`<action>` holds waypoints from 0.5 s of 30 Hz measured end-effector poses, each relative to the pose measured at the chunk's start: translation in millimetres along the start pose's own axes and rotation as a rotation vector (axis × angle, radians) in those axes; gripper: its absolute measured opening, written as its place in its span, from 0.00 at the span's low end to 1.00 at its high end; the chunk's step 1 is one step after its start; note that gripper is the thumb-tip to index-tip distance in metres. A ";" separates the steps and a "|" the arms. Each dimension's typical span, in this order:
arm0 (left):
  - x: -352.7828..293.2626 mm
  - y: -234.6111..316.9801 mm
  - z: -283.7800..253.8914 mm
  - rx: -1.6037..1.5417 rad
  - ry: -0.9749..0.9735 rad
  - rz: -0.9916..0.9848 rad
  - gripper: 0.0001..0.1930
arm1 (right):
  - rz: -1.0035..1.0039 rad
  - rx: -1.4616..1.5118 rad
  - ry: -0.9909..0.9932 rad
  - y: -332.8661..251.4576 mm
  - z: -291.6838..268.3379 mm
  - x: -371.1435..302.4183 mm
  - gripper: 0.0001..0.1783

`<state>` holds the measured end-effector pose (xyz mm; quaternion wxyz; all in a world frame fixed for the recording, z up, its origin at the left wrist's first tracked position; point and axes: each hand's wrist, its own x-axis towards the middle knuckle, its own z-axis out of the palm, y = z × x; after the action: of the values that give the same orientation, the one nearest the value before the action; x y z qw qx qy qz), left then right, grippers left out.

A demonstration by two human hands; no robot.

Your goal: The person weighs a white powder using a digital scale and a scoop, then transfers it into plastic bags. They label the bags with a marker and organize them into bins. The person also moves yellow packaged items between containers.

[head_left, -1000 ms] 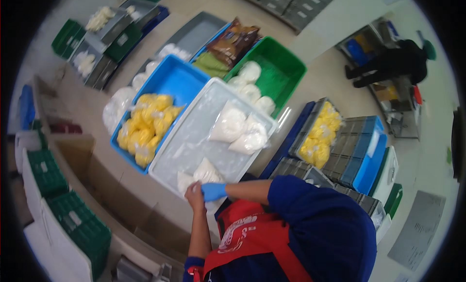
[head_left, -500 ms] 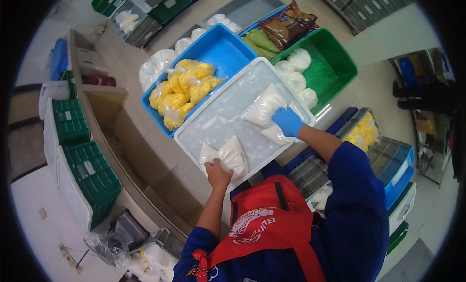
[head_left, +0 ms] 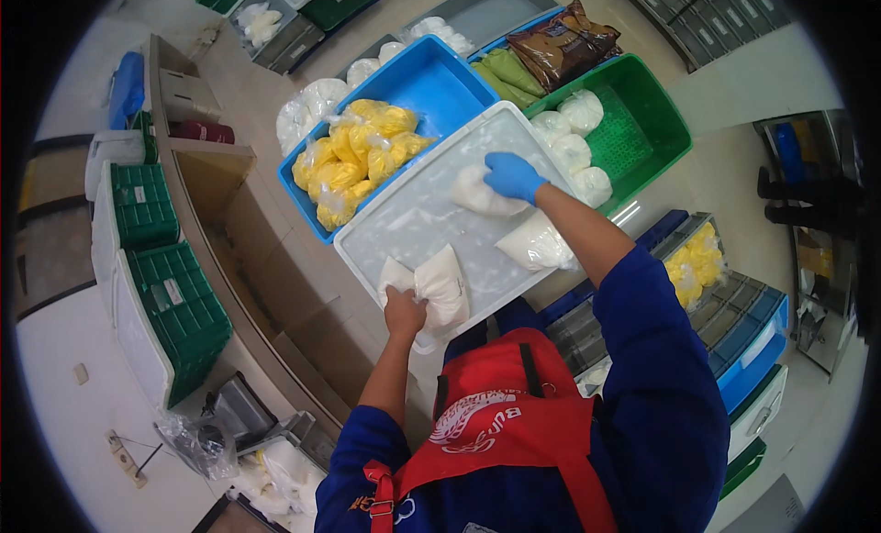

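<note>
The person in the blue top and red apron (head_left: 514, 441) leans over a big clear tray (head_left: 431, 226). The left hand (head_left: 404, 311) is bare. Its fingers are clenched around the tied tops of two white bags (head_left: 431, 285) that lie at the near edge of the tray. The right hand (head_left: 512, 175) wears a blue glove. It rests on top of another white bag (head_left: 477, 195) near the far side of the tray, and its fingers are curled over the bag, grasping it. One more white bag (head_left: 537, 247) lies on the tray just beside the right arm.

Behind the tray sits a blue bin (head_left: 450, 83) with many yellow bags (head_left: 358, 152) piled in its near part. To the right of it is a green bin (head_left: 656, 134) with round white bags (head_left: 574, 134) along its left side. Past that lie green packs (head_left: 505, 72) and a brown packet (head_left: 560, 45) in another bin. On the person's left stand green crates (head_left: 170, 294) on the floor. To the right, lower down, there is a grey crate (head_left: 684, 258) with more yellow bags inside. Far off on the right, a person's dark shoes (head_left: 794, 198) show on the floor.
</note>
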<state>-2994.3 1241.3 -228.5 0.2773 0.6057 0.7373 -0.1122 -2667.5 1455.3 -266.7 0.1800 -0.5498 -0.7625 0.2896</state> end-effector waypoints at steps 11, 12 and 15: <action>-0.2 -22.2 12.9 -0.067 0.005 -0.012 0.22 | 1.002 1.885 -0.055 -24.6 127.3 -191.5 0.13; -2.2 -22.3 14.8 -0.080 0.005 -0.021 0.22 | 1.014 1.858 -0.048 -20.0 136.9 -207.1 0.14; 1.5 -15.4 4.0 -0.067 -0.046 -0.024 0.25 | 1.057 1.524 -0.056 -25.0 129.4 -223.1 0.16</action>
<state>-3008.1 1236.8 -235.2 0.3131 0.5845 0.7412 -0.1048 -2688.8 1207.7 -340.2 0.3188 -0.5519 -0.0203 0.7703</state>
